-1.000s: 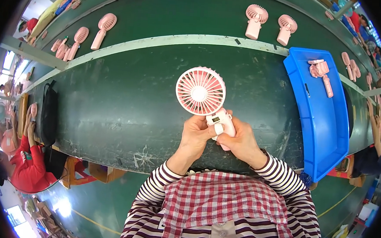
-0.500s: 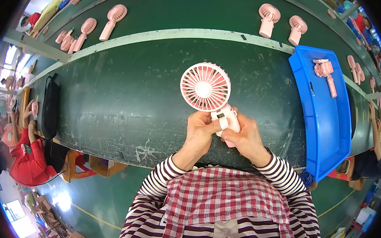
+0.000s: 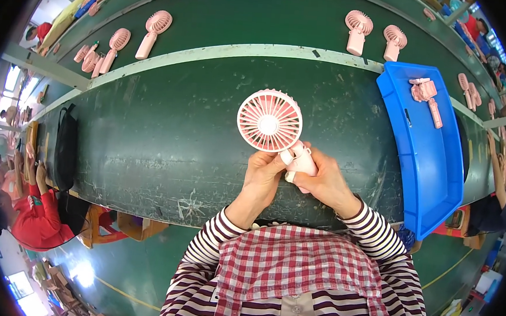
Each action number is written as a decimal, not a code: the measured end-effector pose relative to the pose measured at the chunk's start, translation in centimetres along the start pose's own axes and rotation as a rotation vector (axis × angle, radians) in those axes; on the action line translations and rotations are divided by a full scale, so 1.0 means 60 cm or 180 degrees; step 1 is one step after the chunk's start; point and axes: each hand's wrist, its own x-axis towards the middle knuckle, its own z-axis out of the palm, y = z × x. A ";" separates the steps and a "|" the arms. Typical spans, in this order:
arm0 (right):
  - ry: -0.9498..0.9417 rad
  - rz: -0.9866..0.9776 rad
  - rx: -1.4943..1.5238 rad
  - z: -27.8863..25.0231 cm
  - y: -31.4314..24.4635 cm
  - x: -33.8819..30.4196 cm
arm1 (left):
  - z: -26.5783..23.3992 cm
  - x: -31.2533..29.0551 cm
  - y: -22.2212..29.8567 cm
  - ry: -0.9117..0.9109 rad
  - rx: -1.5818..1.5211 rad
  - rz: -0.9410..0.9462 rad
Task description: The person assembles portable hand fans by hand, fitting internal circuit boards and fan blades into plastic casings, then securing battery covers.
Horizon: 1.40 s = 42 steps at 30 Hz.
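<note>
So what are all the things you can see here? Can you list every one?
Handheld fan: one, pink, held over the near table.
Table: one, dark green, in front of the person.
Tray: one, blue, right end of the table, with pink fan parts at its far end.
Standing fans: two, pink, upright on the far belt.
Lying fans: several, pink, far belt at left.
Bag: one, black, left end of the table.
Other people: one in red at left, an arm at right.
Left hand: on the fan's handle.
Right hand: wrapped round the handle.
</note>
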 end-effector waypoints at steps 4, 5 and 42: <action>0.0213 -0.0311 -0.0312 0.008 -0.008 0.009 | 0.000 0.002 -0.002 -0.0037 0.0066 0.0011; 0.0251 -0.0226 -0.0394 0.008 -0.007 0.012 | 0.000 0.002 -0.003 0.0017 0.0070 0.0030; -0.0723 0.0492 0.1766 -0.024 -0.004 0.037 | -0.006 0.018 0.026 -0.0022 0.0279 -0.0106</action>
